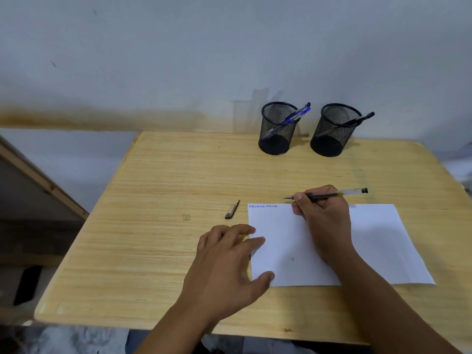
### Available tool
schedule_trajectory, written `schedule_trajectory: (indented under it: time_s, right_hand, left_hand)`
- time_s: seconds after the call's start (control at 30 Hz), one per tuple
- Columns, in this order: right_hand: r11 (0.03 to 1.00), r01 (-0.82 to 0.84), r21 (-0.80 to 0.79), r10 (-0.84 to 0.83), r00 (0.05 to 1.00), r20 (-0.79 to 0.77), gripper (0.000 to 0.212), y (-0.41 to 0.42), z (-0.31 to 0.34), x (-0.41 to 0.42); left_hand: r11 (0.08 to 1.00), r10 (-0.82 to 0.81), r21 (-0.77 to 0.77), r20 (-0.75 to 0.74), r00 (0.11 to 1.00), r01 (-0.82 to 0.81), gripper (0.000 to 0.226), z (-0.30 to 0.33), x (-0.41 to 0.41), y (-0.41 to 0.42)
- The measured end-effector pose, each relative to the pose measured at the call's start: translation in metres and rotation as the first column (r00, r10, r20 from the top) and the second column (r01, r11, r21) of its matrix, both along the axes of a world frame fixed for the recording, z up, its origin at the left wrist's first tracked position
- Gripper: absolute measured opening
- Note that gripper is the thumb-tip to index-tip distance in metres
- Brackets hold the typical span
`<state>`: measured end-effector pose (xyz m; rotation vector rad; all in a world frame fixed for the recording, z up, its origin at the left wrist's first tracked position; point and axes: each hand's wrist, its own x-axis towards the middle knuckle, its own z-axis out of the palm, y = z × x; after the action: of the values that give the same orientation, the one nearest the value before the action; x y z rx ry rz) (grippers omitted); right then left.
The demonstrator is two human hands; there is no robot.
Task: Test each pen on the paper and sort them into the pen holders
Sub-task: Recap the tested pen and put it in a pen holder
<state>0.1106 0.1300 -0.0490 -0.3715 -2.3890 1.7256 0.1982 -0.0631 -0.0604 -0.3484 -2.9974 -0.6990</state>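
A white sheet of paper [370, 241] lies on the wooden table [158, 190], with small scribbles along its top left edge. My right hand [324, 218] grips a clear black-ink pen [352, 192], its tip pointing left just above the paper's top edge. My left hand [224, 261] rests flat with its fingers on the paper's left edge. A black pen cap [232, 210] lies on the table to the left of the paper. Two black mesh pen holders stand at the back: the left holder [277, 129] has blue pens, the right holder [334, 130] a black pen.
A pale wall rises right behind the holders. The table's left edge drops off toward a wooden frame [43, 182] and a dark object on the floor [28, 284]. Bare tabletop lies between the paper and the holders.
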Motion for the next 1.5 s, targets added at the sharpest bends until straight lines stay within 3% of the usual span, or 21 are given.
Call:
schedule_trajectory:
  time_s: [0.1,0.27,0.37,0.47,0.57,0.73,0.8,0.93,1.07,1.2,1.33,1.5]
  right_hand:
    - [0.98,0.046,-0.192,-0.047,0.999,-0.003,0.005,0.007,0.004,0.001]
    - [0.959,0.057,-0.279,-0.056,0.998,0.01,0.012,0.02,0.009,0.017]
    - [0.952,0.047,-0.303,-0.046,0.999,0.011,0.013,0.026,0.012,0.034]
    - [0.957,0.028,-0.29,-0.033,0.999,-0.014,0.011,0.032,0.018,0.05]
    - [0.948,0.02,-0.319,-0.026,1.0,-0.014,0.007,0.037,0.02,0.063]
    - [0.944,0.018,-0.33,-0.025,1.0,-0.017,0.008,0.044,0.021,0.079]
    - [0.951,0.006,-0.308,-0.015,1.0,-0.026,0.007,0.046,0.024,0.083]
    - [0.952,0.0,-0.305,-0.012,0.999,-0.036,0.005,0.05,0.033,0.084]
    - [0.954,-0.057,-0.294,0.046,0.998,-0.045,0.007,0.046,0.043,0.084]
    - [0.97,-0.177,-0.165,0.174,0.984,-0.031,0.009,0.035,0.054,0.085]
    - [0.966,-0.245,-0.084,0.243,0.97,-0.025,0.011,0.027,0.063,0.087]
    - [0.964,-0.249,-0.09,0.247,0.968,-0.031,0.014,0.023,0.063,0.088]
  left_hand:
    - [1.0,0.003,-0.018,-0.008,1.0,-0.003,0.062,0.001,0.001,0.001]
    - [0.999,-0.042,-0.035,-0.038,0.998,0.04,0.056,-0.002,0.002,-0.001]
    - [0.982,-0.022,0.185,-0.046,0.999,0.03,0.049,-0.003,0.001,-0.005]
    - [0.931,0.126,0.349,-0.037,0.991,-0.106,0.042,0.003,-0.006,-0.008]
    - [0.951,0.243,0.222,-0.116,0.963,-0.213,0.034,0.01,-0.022,-0.011]
    - [0.912,0.399,0.114,-0.025,0.916,-0.394,0.021,0.018,-0.046,-0.008]
    - [0.917,0.393,0.076,-0.021,0.919,-0.391,0.02,0.017,-0.051,-0.009]
    - [0.917,0.377,0.149,-0.02,0.926,-0.37,0.015,0.017,-0.051,-0.015]
    - [0.889,0.311,0.342,0.034,0.95,-0.303,0.01,0.025,-0.033,-0.011]
    - [0.83,0.245,0.492,0.098,0.965,-0.261,0.012,0.034,-0.009,0.002]
    - [0.822,0.207,0.531,0.06,0.976,-0.207,0.014,0.041,0.005,0.01]
    - [0.851,0.162,0.509,-0.018,0.987,-0.13,0.016,0.044,0.012,0.014]
